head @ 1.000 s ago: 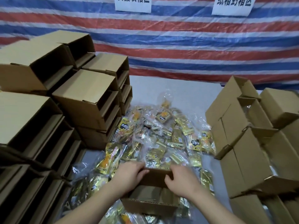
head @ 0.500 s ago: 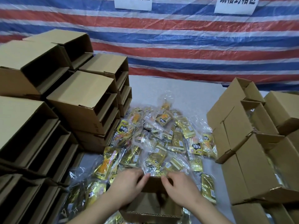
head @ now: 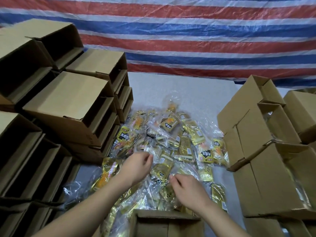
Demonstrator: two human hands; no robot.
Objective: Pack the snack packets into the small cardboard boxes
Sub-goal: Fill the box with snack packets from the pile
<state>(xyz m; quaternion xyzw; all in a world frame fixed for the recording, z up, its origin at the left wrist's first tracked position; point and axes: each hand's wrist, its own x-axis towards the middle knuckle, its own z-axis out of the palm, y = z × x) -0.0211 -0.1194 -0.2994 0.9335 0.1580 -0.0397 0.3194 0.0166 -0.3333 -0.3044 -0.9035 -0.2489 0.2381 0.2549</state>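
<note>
Many crinkly gold-and-clear snack packets (head: 171, 147) remain mid-surface; both hands' curled fingers (head: 147, 157) reach them, grip unclear; open brown cardboard box (head: 168, 223) awaits.

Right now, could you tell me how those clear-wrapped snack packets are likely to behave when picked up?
The snack packets look small and flat, so probably light. Their glossy, crinkled film suggests they are floppy and may slip. Lying overlapped in a loose heap, neighbours will likely shift or drag along.
</note>
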